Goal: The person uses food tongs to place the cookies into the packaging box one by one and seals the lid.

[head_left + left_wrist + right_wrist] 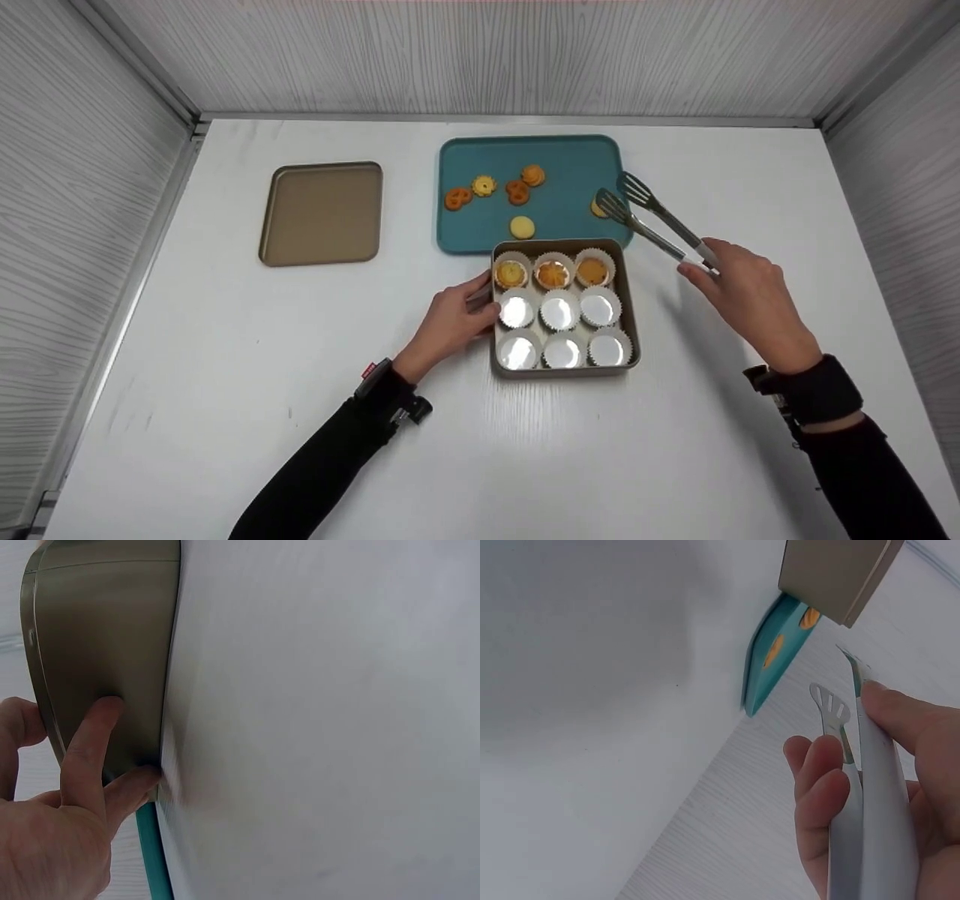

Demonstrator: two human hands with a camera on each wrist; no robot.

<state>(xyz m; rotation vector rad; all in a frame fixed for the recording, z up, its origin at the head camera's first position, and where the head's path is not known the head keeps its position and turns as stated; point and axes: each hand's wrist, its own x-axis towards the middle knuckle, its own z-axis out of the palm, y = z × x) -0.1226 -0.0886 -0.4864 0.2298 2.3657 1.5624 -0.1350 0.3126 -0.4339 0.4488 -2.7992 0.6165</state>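
Note:
My left hand (455, 319) holds the left wall of a square metal tin (636, 330), its thumb at the rim and fingers against the outside (135, 630). White paper cups (559, 310) fill the tin in rows; the back row has a cookie in each cup, including a flower-shaped one (553, 274). In my right hand (757, 300) is a pair of tongs (667, 221), gripped by the handles (885, 795). Their slotted tips are spread apart over the right side of a teal tray (570, 157), and partly cover a round cookie (599, 208).
On the tray lie two pretzel-shaped cookies (458, 198), a yellow flower-shaped cookie (484, 186), a swirled cookie (532, 175) and a plain round cookie (522, 227). A brown square tray (322, 214) sits at the left. Grey panels (480, 60) border the white table (300, 337).

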